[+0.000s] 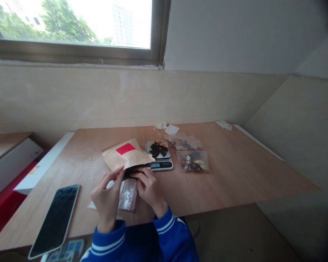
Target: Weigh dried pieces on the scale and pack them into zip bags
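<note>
A brown kraft paper bag (138, 156) with a red label lies tilted between my hands, its dark open mouth toward me. My left hand (108, 193) pinches the near left edge of the mouth. At the right edge, my right hand (149, 185) grips the rim, some fingertips hidden at the opening. Beneath my hands are clear zip bags (128, 196). Just beyond the bag's right corner, a digital kitchen scale (162, 165) carries dark flat slices (159, 149) and a few paler brown pieces.
Several filled zip bags (192, 161) lie right of the scale. Behind it are white scraps (161, 126) and a paper square (172, 129). A large phone (56, 220) rests at the table's left front edge. Crumpled tissue (224, 125) lies far right, near the wall.
</note>
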A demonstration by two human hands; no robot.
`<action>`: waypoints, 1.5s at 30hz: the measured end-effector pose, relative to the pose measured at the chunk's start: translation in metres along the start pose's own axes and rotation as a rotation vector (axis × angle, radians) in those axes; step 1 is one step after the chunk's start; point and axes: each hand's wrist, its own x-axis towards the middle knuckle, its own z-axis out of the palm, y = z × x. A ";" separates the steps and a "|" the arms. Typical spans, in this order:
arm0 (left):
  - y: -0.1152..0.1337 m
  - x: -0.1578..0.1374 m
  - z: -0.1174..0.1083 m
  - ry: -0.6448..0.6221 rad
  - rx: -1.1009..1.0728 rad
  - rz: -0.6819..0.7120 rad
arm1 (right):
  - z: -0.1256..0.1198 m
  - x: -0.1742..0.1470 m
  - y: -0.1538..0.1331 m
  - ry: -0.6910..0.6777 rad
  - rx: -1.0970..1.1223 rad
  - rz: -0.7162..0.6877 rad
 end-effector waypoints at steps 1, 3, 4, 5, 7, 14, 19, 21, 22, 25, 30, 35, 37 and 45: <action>0.000 0.000 0.000 0.002 -0.003 0.002 | -0.004 0.001 -0.002 -0.034 0.018 -0.002; 0.001 0.000 0.000 0.008 -0.007 0.006 | -0.009 0.003 -0.007 -0.081 0.033 -0.002; 0.001 0.000 0.000 0.011 -0.008 0.006 | -0.010 0.003 -0.009 -0.096 0.034 0.001; 0.001 0.000 0.000 0.013 -0.011 0.005 | -0.011 0.004 -0.010 -0.107 0.033 0.003; 0.002 0.001 0.001 0.018 -0.015 -0.003 | -0.011 0.004 -0.010 -0.114 0.031 0.008; 0.001 0.001 0.000 0.032 -0.005 0.004 | -0.007 0.002 -0.002 -0.036 0.168 0.063; 0.001 0.001 -0.001 0.034 0.018 0.039 | -0.012 0.003 -0.007 -0.005 0.269 0.127; 0.002 0.002 -0.002 0.046 0.028 0.040 | -0.015 0.003 -0.010 -0.005 0.299 0.154; 0.002 0.002 -0.003 0.055 0.030 0.035 | -0.016 0.003 -0.010 -0.008 0.313 0.172; 0.003 0.002 -0.003 0.062 0.022 0.012 | -0.018 0.003 -0.010 -0.025 0.356 0.253; 0.003 0.002 -0.003 0.045 0.003 -0.012 | -0.021 0.001 -0.012 -0.029 0.535 0.360; 0.001 0.002 -0.005 0.072 0.024 -0.021 | -0.037 0.000 -0.021 0.008 0.686 0.372; 0.000 0.002 -0.005 0.072 0.031 -0.021 | -0.044 -0.003 -0.019 0.082 0.671 0.383; 0.000 0.002 -0.005 0.099 0.056 -0.015 | -0.056 -0.013 0.042 0.526 0.371 0.605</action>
